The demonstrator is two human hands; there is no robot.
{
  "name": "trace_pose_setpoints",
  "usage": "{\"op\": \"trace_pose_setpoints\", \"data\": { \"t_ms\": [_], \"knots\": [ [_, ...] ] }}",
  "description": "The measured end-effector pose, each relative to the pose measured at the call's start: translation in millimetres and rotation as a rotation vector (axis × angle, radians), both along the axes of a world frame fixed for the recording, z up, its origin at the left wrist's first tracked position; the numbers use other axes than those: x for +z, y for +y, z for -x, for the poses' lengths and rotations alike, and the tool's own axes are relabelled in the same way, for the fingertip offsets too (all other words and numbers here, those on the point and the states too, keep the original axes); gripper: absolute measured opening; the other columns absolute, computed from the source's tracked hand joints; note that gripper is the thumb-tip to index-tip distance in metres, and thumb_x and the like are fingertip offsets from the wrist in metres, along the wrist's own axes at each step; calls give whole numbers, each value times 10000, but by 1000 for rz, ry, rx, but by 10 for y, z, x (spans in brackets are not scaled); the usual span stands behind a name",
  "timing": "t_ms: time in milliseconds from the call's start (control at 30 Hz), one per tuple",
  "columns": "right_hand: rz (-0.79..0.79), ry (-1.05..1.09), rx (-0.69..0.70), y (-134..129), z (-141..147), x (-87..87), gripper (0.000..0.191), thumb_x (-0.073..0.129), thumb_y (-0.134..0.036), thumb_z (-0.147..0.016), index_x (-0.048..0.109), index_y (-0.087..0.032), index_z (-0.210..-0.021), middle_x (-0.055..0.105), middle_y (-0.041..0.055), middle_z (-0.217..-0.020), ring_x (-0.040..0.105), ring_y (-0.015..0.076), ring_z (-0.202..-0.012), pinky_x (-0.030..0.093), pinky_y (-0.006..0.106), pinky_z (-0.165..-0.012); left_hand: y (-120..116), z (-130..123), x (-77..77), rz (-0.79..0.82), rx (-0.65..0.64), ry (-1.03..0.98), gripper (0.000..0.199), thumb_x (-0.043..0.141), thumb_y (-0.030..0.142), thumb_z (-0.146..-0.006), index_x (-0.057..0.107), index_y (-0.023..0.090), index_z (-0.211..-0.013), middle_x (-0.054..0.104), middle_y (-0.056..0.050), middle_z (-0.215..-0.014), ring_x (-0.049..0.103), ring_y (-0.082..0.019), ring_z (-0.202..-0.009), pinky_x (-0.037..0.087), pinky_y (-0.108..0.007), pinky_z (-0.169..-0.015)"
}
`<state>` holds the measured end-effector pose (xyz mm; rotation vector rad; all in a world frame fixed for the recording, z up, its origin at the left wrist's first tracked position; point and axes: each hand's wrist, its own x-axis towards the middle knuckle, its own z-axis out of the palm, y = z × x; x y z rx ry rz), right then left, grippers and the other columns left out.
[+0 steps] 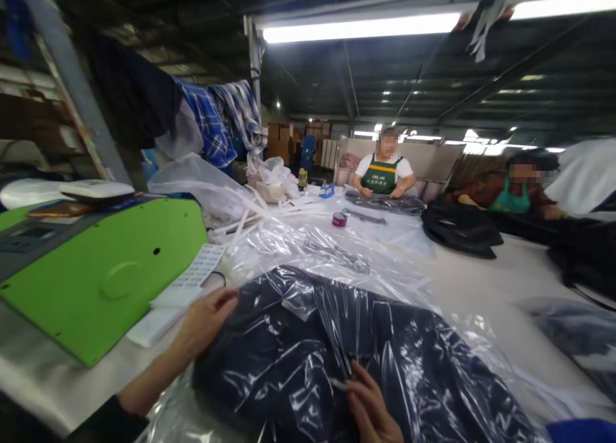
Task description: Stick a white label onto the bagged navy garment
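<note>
A dark garment (283, 340) lies on the table in front of me inside a clear, shiny plastic bag (423, 366). My left hand (206, 318) rests at the bag's left edge with its fingers stretched out. Over the middle of the bag, my right hand (370, 404) has its fingers closed in a pinch. Folds of the film run down towards those fingertips, and a small whitish bit shows beside them. A clear label or pocket (298, 308) shows on the upper part of the garment.
A green machine (120, 276) stands at left, a printed label strip (202, 266) beside it. More clear bags (289, 244) and a purple tape roll (339, 219) lie beyond. Two co-workers sit across the table; black garments (457, 228) lie at right.
</note>
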<state>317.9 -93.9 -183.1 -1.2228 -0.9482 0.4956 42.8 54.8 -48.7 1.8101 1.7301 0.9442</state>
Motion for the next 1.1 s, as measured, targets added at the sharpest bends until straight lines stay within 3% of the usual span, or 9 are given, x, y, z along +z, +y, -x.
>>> {"op": "trace_pose_setpoints", "data": {
  "t_ms": [67,167,367,500,600,833,967,1100],
  "knots": [
    [-47,-26,10,-47,69,81,210,625,-419,-827,721,-234,-857,623,69,-1176,585,172,-1088,458,235,-953,-254,-409,28,224,-264,-167,374,513,491,-661,641,180,-825,629,-18,-658,607,-191,-630,483,-280,-584],
    [-141,-130,23,-50,112,129,150,590,-329,-866,705,-260,-934,612,44,-1180,577,145,-1090,459,216,-948,-553,-871,-14,552,-493,-376,292,553,428,-620,593,161,-731,590,4,-622,577,-137,-514,397,-212,-427],
    [-281,-360,-7,-12,92,0,179,523,-226,-902,675,-277,-980,570,38,-1195,561,158,-1114,495,251,-925,-684,-1263,-199,1015,-592,-467,355,594,494,-555,502,163,-647,597,-29,-510,523,-111,-349,263,-150,-262],
    [-312,-561,-5,11,-11,-9,193,507,-211,-909,653,-262,-1025,567,54,-1183,563,166,-1117,515,260,-904,-664,-1303,-248,1148,-556,-462,250,613,376,-495,494,161,-541,584,-47,-448,510,-116,-320,226,-140,-231],
    [-367,-732,15,25,-70,7,182,525,-232,-902,650,-249,-1033,595,63,-1139,594,173,-1069,551,252,-837,-654,-1289,-258,1146,-542,-482,187,612,304,-471,510,156,-524,592,-46,-452,509,-113,-325,225,-136,-244],
    [-301,-625,-48,18,5,-41,204,486,-322,-922,664,-246,-987,631,70,-1084,607,196,-1045,559,308,-845,-678,-1306,-260,1018,-480,-469,144,604,242,-434,511,160,-509,549,-16,-423,468,-100,-314,228,-157,-270],
    [-315,-715,-24,59,-72,-122,193,539,-329,-893,663,-261,-1024,662,50,-1046,644,199,-976,581,286,-794,-710,-1313,-189,806,-540,-271,103,534,266,-573,474,183,-568,485,28,-441,427,-97,-353,263,-193,-341],
    [-360,-884,10,109,-89,-219,252,593,-329,-852,644,-297,-1097,679,30,-1026,661,208,-934,593,289,-767,-653,-1236,-39,479,-554,-63,108,506,214,-690,435,195,-611,463,23,-579,446,-130,-564,347,-247,-558]
  ]
}}
